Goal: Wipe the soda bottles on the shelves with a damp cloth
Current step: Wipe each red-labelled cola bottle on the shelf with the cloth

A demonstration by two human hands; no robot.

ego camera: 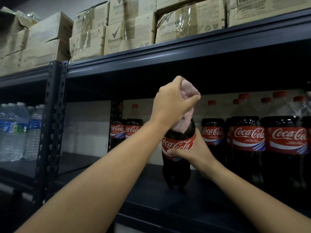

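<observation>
My left hand (pixel 170 105) grips the pink cloth (pixel 186 106) over the neck of a Coca-Cola bottle (pixel 176 158) standing at the shelf (pixel 193 204) front while my right hand (pixel 191 150) clasps its label, so I judge the other bottles (pixel 249 140) remain unwiped.

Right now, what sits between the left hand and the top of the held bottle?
The pink cloth: the left hand grips it over the bottle's top, in the head view.

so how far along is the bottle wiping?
Done: can't tell; no bottle looks visibly wiped. In hand: left hand rubs the pink cloth over the front bottle's neck while right hand grips its label. Left: seemingly its lower body, the bottles at right and two behind.
</observation>
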